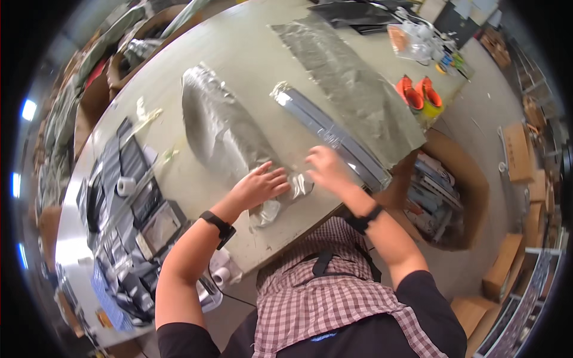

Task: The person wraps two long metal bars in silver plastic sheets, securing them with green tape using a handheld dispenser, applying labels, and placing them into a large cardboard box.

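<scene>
Left hand (pixel 261 186) lies flat, fingers spread, pressing down the near end of a crumpled silver foil-wrapped bundle (pixel 224 131) at frame centre; likely pinning it so the wrap stays put. Right hand (pixel 325 167) sits just right of it, fingers curled at the loose foil end (pixel 298 182); whether it actually pinches the foil I cannot tell. The bundle runs from centre toward the upper left, lying on the pale worktop (pixel 250 59).

Just right of the right hand, a long grey foil-roll box (pixel 331 134) lies diagonally, touching a flat pulled-out foil sheet (pixel 352 83) that stretches to upper centre. Orange-handled tool (pixel 418 95) at upper right edge of worktop. Dark trays of small parts (pixel 128 203) crowd lower left, with a white tape roll (pixel 126 186). Open cardboard box (pixel 447 191) right, below the worktop edge. The roll box hems in the right hand.
</scene>
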Demonstrator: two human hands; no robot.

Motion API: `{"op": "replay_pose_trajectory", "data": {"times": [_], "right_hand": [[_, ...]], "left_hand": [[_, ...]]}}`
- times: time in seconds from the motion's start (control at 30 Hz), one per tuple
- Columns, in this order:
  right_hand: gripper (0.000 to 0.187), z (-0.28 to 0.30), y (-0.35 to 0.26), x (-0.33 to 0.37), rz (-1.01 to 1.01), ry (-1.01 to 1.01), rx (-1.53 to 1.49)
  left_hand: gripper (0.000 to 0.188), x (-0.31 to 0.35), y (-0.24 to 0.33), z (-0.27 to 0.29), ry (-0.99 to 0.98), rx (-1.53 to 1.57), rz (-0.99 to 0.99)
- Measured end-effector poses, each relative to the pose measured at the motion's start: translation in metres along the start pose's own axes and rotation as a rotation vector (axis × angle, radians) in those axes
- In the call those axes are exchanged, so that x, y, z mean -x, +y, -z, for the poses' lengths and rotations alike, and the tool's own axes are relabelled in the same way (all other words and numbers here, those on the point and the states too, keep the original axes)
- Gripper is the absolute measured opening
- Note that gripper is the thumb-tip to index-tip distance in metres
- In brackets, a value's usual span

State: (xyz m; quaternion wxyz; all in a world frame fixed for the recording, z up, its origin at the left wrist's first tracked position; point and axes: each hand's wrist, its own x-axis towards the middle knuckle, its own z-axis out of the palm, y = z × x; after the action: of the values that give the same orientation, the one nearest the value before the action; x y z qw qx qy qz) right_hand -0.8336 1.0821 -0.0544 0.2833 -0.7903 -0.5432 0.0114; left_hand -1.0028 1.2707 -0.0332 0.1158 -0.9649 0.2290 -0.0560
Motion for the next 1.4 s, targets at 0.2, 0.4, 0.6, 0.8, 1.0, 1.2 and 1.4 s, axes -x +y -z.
{"op": "replay_pose_trajectory", "data": {"times": [0.2, 0.4, 0.6, 0.8, 1.0, 1.2, 1.4], "right_hand": [[0.095, 0.082, 0.066, 0.071, -0.193, -0.122, 0.44], [0.087, 0.047, 0.064, -0.015, -0.119, -0.095, 0.6], [0.046, 0.06, 0.145, -0.104, -0.409, -0.115, -0.273], [0.067, 0.162, 0.29, -0.08, -0.83, -0.201, 0.5], [0.068, 0.161, 0.347, -0.081, -0.84, 0.113, -0.039], [0.035, 0.233, 0.229, -0.024, -0.667, 0.433, -1.039], [0.027, 0.185, 0.02, 0.142, -0.708, 0.245, -1.16]], "left_hand": [[0.057, -0.036, -0.013, 0.004, -0.126, 0.205, -0.122], [0.076, -0.048, -0.008, -0.01, -0.083, 0.106, 0.015], [0.081, -0.086, -0.01, 0.013, -0.327, 0.295, 0.066], [0.049, -0.122, 0.06, 0.006, -0.254, 0.217, 0.035], [0.041, -0.193, 0.131, 0.018, -0.03, 0.312, 0.161], [0.049, -0.197, 0.13, 0.009, 0.067, 0.394, 0.134], [0.071, -0.182, 0.09, 0.009, -0.016, 0.62, -0.085]]}}
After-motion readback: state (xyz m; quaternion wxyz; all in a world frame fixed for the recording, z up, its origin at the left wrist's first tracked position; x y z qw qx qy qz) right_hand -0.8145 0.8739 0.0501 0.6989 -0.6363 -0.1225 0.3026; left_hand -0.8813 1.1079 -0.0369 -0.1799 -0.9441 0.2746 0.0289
